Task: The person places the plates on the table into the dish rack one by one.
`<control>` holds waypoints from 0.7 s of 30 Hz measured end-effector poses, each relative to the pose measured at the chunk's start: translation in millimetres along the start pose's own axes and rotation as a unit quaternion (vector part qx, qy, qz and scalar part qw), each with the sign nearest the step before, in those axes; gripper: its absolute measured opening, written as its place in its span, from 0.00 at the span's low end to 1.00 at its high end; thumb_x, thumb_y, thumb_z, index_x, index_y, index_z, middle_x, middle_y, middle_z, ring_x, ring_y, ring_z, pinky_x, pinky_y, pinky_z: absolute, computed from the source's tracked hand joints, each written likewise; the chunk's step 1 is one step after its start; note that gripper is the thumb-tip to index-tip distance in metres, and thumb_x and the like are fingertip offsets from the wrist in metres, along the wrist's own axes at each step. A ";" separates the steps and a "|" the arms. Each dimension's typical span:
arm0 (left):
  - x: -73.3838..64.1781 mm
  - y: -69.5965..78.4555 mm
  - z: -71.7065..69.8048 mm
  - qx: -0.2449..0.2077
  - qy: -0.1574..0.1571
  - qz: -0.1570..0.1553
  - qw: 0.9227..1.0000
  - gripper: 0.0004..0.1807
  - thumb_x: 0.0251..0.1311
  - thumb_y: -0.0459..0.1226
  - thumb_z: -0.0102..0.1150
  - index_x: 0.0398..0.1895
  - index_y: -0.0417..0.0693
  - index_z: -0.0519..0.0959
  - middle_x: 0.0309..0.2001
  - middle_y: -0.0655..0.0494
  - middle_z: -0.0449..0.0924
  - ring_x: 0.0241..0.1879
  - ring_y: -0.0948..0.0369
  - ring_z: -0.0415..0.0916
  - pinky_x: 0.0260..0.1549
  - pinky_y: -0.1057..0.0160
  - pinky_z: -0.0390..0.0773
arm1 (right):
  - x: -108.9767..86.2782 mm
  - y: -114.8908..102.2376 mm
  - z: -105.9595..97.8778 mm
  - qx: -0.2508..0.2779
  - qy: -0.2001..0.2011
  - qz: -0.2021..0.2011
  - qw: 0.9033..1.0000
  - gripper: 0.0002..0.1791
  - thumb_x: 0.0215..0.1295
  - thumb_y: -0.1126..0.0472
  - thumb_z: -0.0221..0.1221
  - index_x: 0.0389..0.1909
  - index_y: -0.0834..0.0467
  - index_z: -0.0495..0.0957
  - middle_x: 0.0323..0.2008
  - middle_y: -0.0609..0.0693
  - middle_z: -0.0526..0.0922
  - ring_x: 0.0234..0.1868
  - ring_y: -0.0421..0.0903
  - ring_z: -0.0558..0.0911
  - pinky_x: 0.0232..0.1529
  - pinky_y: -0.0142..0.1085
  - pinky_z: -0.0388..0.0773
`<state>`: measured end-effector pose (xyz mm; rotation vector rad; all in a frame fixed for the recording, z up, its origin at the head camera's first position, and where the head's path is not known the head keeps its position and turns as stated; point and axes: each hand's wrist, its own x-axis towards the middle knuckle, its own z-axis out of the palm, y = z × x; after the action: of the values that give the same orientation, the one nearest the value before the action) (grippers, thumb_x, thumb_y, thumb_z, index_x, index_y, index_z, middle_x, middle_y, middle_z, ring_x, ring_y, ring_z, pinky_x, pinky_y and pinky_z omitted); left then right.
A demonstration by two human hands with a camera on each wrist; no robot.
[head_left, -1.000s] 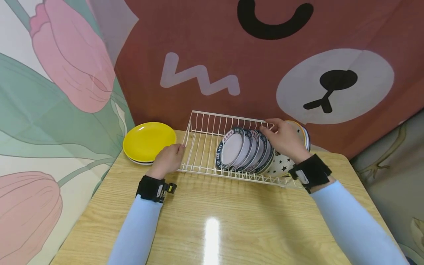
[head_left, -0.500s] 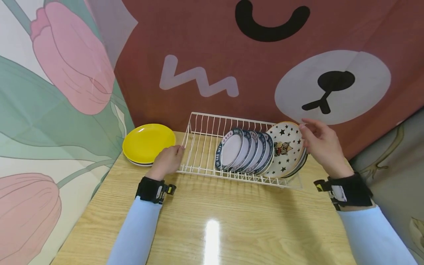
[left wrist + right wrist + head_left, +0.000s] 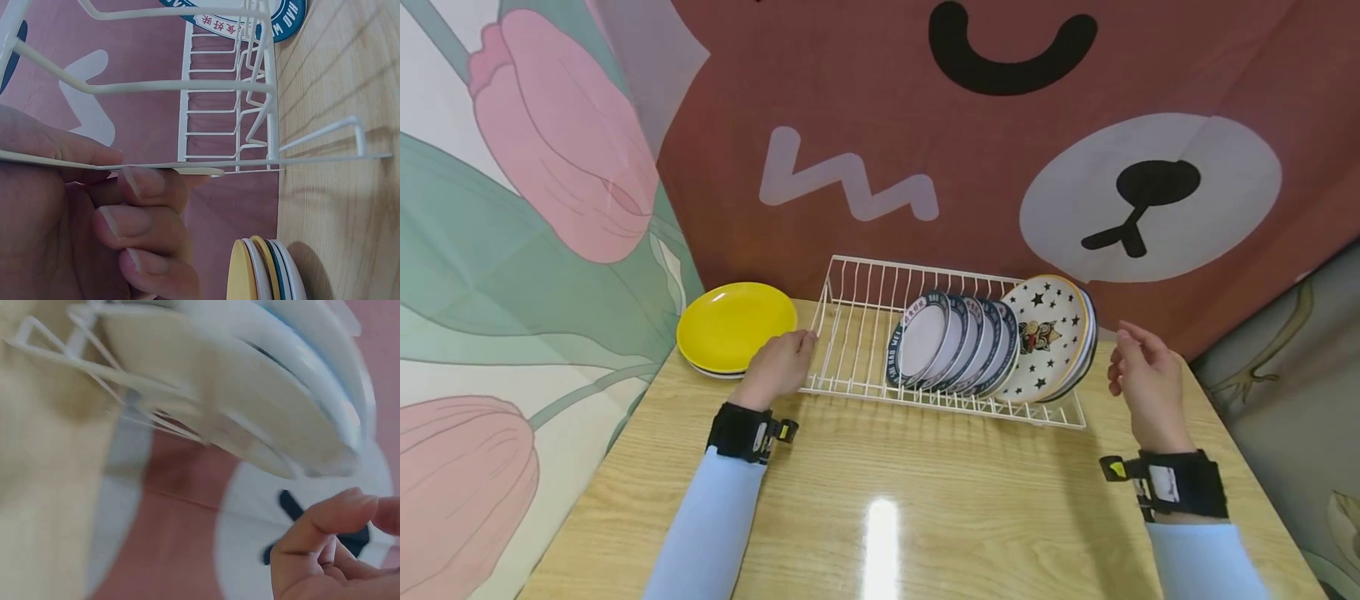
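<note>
A white wire dish rack (image 3: pixel 925 268) stands against the wall, with my left hand (image 3: pixel 777 367) gripping its left end. In the left wrist view, the fingers (image 3: pixel 147 225) curl round the end wire. Several small blue-rimmed plates (image 3: pixel 922 340) lean in a row in the rack's middle. Right of them, a larger star-patterned plate (image 3: pixel 1052 367) with an orange rim leans in front of other plates, mostly hidden. My right hand (image 3: pixel 1153 392) hangs just right of the rack, apart from the plates, fingers loosely bent and holding nothing.
A yellow plate (image 3: pixel 737 327) tops a stack at the table's left, close beside my left hand. The wooden table (image 3: pixel 985 500) meets a patterned wall cloth (image 3: pixel 865 67) behind the rack. Its right edge lies just beyond my right hand.
My right hand has moved from over the large plates at the rack's right end out to the right and down, uncovering the star-patterned plate. The left hand keeps its grip on the rack.
</note>
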<state>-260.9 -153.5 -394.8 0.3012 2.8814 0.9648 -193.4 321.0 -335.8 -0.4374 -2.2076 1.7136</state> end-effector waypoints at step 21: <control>0.7 0.3 2.6 0.001 0.006 -0.008 1.000 0.24 0.77 0.49 0.32 0.52 0.42 0.74 0.21 0.50 0.64 0.20 0.54 0.64 0.23 0.58 0.67 | -9.2 62.8 41.4 -0.035 0.016 0.094 0.995 0.24 0.76 0.49 0.43 0.63 0.58 0.71 0.33 0.43 0.73 0.28 0.43 0.72 0.23 0.31 0.72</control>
<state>-261.1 -151.6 -396.7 0.2734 2.8901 0.9650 -199.6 295.8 -407.0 -0.7049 -2.2719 1.7095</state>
